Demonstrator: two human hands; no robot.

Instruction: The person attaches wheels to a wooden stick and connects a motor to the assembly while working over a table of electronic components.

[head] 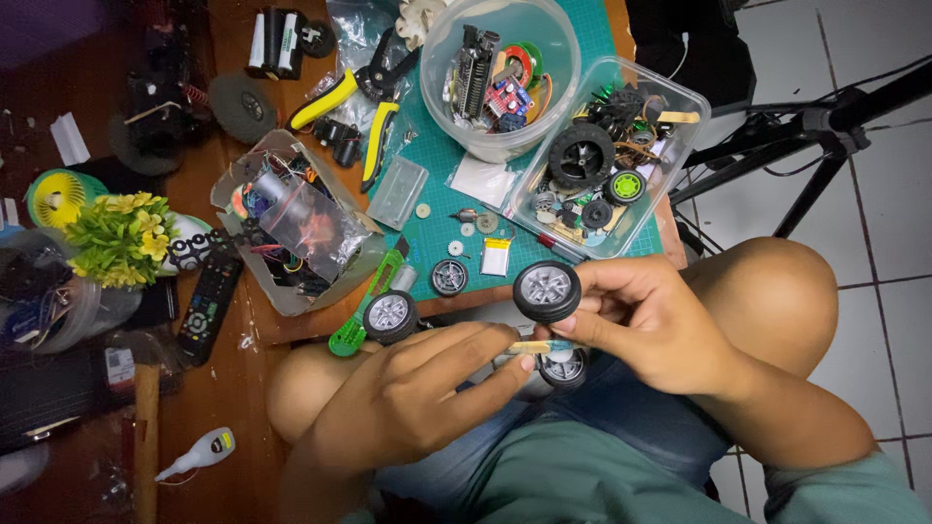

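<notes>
Two hands meet over the person's lap, just off the near edge of the desk [291, 330]. The right hand [646, 325] pinches a small wheeled frame [549, 346] by its pale stick-like bar, a black tyre with a silver hub [547, 290] above its fingers. The left hand [417, 393] pinches the same bar from the other side. Three wheels show on the frame; a fourth, if any, is hidden. On the green cutting mat [442, 218] stand two clear plastic containers: a round tub [500, 68] of circuit parts at the far edge and a rectangular box [607, 160] of wheels and gears beside it. A third clear pack [301, 228] of wires lies at the mat's left edge. Yellow-handled pliers [359, 102] lie behind it. A small white glue bottle [199, 453] lies at the near left corner.
</notes>
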